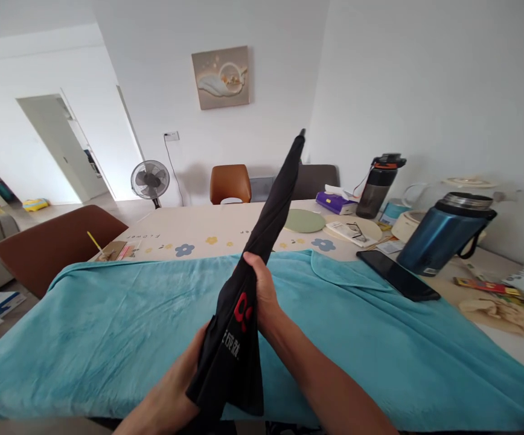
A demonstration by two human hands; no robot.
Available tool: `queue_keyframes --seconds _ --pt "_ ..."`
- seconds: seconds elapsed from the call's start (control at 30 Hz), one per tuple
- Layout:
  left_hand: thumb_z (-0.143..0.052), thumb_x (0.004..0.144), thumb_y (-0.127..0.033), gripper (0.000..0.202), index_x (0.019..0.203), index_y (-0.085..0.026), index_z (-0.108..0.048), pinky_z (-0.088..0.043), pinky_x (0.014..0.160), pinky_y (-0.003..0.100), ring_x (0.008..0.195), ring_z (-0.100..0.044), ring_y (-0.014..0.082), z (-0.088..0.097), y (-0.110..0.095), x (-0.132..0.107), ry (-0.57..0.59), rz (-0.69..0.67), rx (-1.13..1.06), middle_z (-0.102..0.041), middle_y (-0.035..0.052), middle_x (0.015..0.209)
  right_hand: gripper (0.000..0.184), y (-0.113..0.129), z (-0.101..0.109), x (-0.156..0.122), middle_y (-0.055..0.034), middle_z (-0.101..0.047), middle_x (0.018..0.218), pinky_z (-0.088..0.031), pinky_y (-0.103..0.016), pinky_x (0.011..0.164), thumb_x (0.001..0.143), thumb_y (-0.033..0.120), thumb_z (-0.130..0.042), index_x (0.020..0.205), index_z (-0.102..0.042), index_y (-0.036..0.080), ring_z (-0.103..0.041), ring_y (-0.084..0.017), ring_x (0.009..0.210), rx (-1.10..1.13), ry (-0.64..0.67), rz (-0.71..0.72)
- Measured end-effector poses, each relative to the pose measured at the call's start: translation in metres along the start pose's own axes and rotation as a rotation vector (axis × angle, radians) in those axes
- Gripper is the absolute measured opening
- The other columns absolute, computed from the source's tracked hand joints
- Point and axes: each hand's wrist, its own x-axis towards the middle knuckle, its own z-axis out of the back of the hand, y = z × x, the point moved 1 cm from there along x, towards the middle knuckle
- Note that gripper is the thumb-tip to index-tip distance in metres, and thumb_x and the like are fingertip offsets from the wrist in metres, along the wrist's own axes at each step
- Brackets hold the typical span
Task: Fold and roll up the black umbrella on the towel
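Observation:
A closed black umbrella (262, 241) with red and white print on its cloth points up and away from me over the table. My right hand (262, 290) is wrapped round its gathered cloth at mid-length. My left hand (185, 374) grips the lower part near the handle, mostly hidden behind the loose black fabric. A turquoise towel (108, 326) is spread on the table beneath both hands.
On the right stand a dark blue flask (443, 232), a black phone (398, 275), a grey bottle (377, 187), a kettle, papers and glasses. A green mat (304, 220) lies further back. Brown chairs (49, 244) and a fan (150, 180) surround the table.

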Motion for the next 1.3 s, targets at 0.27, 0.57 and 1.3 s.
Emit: queue_keyframes --seconds 0.27,0.57,1.3 --pt "-0.067 0.066 -0.049 0.047 0.095 -0.012 -0.059 -0.049 0.058 0.028 0.068 -0.065 0.0223 -0.004 -0.006 -0.014 0.228 0.223 -0.38 -0.065 0.0093 0.079 0.03 0.025 0.0 0.007 0.0015 -0.053 0.048 -0.045 -0.025 0.039 0.071 0.047 -0.06 0.064 -0.051 0.019 -0.05 -0.013 0.041 0.043 0.111 0.117" --pt "-0.058 0.074 -0.035 0.022 0.085 -0.018 -0.051 -0.034 0.042 0.02 0.044 -0.046 0.0103 -0.018 -0.033 -0.005 0.078 0.2 0.023 -0.05 -0.0047 0.054 0.048 0.026 -0.005 -0.002 -0.0041 -0.066 0.068 -0.053 -0.029 0.051 0.071 0.062 -0.055 0.082 -0.06 0.016 -0.063 -0.018 0.057 -0.083 0.002 0.176" --pt "-0.051 0.081 -0.049 0.031 0.078 -0.02 -0.062 -0.026 0.047 0.022 0.05 -0.041 0.0112 0.022 -0.055 -0.014 -0.282 -0.06 0.552 -0.052 -0.0001 0.06 0.025 -0.009 0.026 0.001 0.005 -0.052 0.059 -0.046 -0.023 0.047 0.065 0.036 -0.071 0.072 -0.053 0.019 -0.052 -0.011 0.052 -0.272 -0.231 0.306"
